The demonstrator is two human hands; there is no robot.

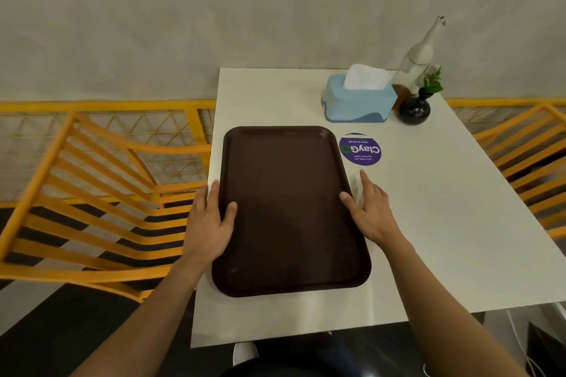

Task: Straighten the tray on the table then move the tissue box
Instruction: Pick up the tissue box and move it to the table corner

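Observation:
A dark brown rectangular tray [288, 211] lies flat on the left half of the white table [428, 223], its long sides running away from me. My left hand [211, 223] grips the tray's left rim, thumb on top and fingers down the side at the table edge. My right hand [367, 211] presses against the right rim, thumb over the rim and fingers flat on the table. A light blue tissue box [358, 101] with a white tissue sticking up stands at the far side of the table, beyond the tray and apart from it.
A round purple sticker [360, 149] lies on the table just right of the tray's far corner. A black vase with a green sprig [416, 109] and a pale bottle [416, 61] stand right of the tissue box. Yellow slatted chairs [92, 193] flank the table.

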